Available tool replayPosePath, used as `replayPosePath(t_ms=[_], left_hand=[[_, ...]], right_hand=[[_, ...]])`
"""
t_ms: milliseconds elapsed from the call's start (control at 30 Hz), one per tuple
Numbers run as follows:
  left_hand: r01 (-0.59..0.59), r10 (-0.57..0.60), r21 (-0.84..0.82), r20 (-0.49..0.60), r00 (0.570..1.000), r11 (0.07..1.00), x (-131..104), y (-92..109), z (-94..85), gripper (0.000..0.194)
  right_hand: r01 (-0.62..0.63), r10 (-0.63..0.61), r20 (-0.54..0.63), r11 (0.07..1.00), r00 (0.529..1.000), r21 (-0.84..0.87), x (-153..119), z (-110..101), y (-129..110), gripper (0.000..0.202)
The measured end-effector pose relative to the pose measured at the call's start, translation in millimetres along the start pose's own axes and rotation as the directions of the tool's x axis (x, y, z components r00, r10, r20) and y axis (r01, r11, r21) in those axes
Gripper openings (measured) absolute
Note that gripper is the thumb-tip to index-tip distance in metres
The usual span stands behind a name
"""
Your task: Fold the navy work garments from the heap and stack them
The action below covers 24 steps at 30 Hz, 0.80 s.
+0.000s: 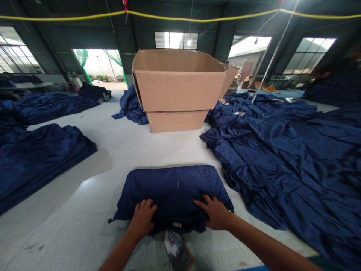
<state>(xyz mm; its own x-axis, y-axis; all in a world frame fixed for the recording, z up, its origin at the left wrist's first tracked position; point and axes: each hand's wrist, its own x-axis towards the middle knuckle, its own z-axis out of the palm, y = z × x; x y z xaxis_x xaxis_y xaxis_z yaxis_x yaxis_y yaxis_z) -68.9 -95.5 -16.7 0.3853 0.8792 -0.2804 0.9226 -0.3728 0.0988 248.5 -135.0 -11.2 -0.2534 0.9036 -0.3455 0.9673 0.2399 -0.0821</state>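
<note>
A folded navy garment [177, 188] lies in front of me on the pale table, with a short seam or zip line down its middle. My left hand [143, 217] grips its near edge on the left, fingers curled over the top. On the right, my right hand [216, 213] holds the same edge, its index finger reaching across the cloth and its thumb lower down. Between the hands, a small white label [176, 225] shows at the collar. A printed hang tag [177, 250] dangles toward me from the near edge.
A large cardboard box [180, 90] with its top open stands beyond the garment. Heaped navy garments [290, 150] spread along the right side. Another navy stack [42, 154] lies at left on the pale tabletop [93, 210]. A yellow cable [197, 19] runs overhead.
</note>
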Motion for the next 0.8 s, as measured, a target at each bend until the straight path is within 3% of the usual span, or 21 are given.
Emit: replayPosePath(t_ms=[200, 333, 433, 533, 600, 700, 800], left_hand=[[0.024, -0.026, -0.061, -0.029, 0.999, 0.998, 14, -6, 1.6, 0.062], [0.026, -0.027, -0.049, -0.016, 1.0, 0.998, 23, -5, 1.5, 0.079], [0.003, -0.003, -0.04, 0.007, 1.0, 0.999, 25, -4, -0.6, 0.077], [-0.046, 0.049, -0.067, 0.046, 0.998, 0.997, 25, -4, -3.3, 0.072], [-0.035, 0.042, -0.079, 0.091, 0.995, 0.996, 24, -3, -4.5, 0.073], [0.008, -0.003, -0.054, 0.102, 0.995, 0.999, 24, 0, -4.1, 0.077], [0.019, -0.019, 0.01, 0.049, 0.999, 1.0, 24, 3, -3.3, 0.066]], right_hand=[[-0.112, 0.105, -0.122, 0.993, 0.987, -0.045, 29, 2, 20, 0.069], [-0.092, 0.098, -0.16, 0.995, 0.982, 0.049, 44, -22, 33, 0.059], [-0.081, 0.085, -0.193, 0.996, 0.977, 0.032, 39, -50, 22, 0.047], [-0.078, 0.079, -0.086, 0.997, 0.993, 0.017, 25, -63, -5, 0.037], [-0.07, 0.07, 0.002, 0.996, 0.998, 0.049, 19, -56, -24, 0.053], [-0.128, 0.125, 0.072, 0.991, 0.99, 0.039, 22, -27, -46, 0.098], [-0.234, 0.234, 0.022, 0.972, 0.972, 0.0, 35, 2, -49, 0.103]])
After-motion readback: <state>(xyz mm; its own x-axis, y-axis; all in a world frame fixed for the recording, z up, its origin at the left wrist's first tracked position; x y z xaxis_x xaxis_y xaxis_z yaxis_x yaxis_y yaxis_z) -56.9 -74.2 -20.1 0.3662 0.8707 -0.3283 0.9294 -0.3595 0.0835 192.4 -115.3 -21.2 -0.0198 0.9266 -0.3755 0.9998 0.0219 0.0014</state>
